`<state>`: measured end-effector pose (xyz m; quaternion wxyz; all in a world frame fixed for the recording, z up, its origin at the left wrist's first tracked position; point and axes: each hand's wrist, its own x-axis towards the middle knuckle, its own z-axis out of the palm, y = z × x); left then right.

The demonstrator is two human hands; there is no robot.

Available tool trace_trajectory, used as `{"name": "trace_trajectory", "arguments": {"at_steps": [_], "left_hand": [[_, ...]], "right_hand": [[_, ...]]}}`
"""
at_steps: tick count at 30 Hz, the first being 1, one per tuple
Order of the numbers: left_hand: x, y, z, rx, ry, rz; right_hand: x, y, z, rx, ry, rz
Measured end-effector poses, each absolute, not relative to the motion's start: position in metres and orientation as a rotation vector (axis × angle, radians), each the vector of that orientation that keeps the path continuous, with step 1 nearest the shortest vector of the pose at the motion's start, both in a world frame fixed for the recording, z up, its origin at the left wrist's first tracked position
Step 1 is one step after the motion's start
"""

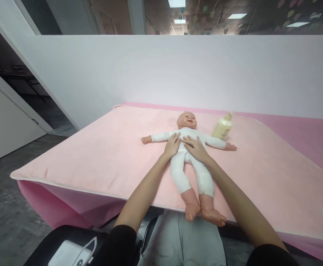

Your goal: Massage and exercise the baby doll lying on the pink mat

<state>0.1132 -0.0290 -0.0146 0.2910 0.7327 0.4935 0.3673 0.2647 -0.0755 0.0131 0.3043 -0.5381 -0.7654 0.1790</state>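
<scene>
A baby doll [187,133] with a white cloth body lies on its back on the pink blanket [103,147], head away from me and feet over the near edge. Its arms are stretched out to both sides. My left hand [172,145] rests flat on the left of the doll's belly, fingers extended. On the other side of the belly lies my right hand [196,147], its fingers spread. Neither hand grips anything. A pale yellow pump bottle [222,126] is beside the doll's arm on the right, tilted in view.
A darker pink cloth [302,136] shows under the blanket and hangs at the front. Behind the table stands a white partition [178,74] with glass above. A black chair with a white device [69,254] is at the lower left, and a door [9,118] farther left.
</scene>
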Motion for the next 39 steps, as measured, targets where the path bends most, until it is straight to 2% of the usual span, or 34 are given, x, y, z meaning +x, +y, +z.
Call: {"name": "trace_trajectory", "arguments": {"at_steps": [10, 14, 17, 22, 30, 34, 39], "left_hand": [[0.116, -0.038, -0.003, 2.054, 1.379, 0.936], [0.118, -0.047, 0.004, 2.098, 1.408, 1.019], [0.124, -0.058, 0.011, 2.134, 1.231, 1.121], [0.128, -0.065, 0.018, 2.306, 0.787, 0.792], [0.126, -0.056, 0.016, 2.358, 1.094, 0.613], [0.121, -0.045, 0.007, 2.252, 1.207, 0.681], [0.114, -0.028, -0.011, 2.028, 1.255, 1.014]], "right_hand": [[0.288, -0.065, 0.008, -1.667, -1.879, 0.426], [0.304, -0.059, -0.009, -1.518, -1.681, 0.520], [0.311, -0.053, -0.024, -1.348, -1.465, 0.551], [0.315, -0.047, -0.034, -1.274, -1.351, 0.552], [0.310, -0.052, -0.027, -1.313, -1.359, 0.519], [0.310, -0.054, -0.025, -1.330, -1.355, 0.508], [0.306, -0.059, -0.018, -1.337, -1.411, 0.404]]}}
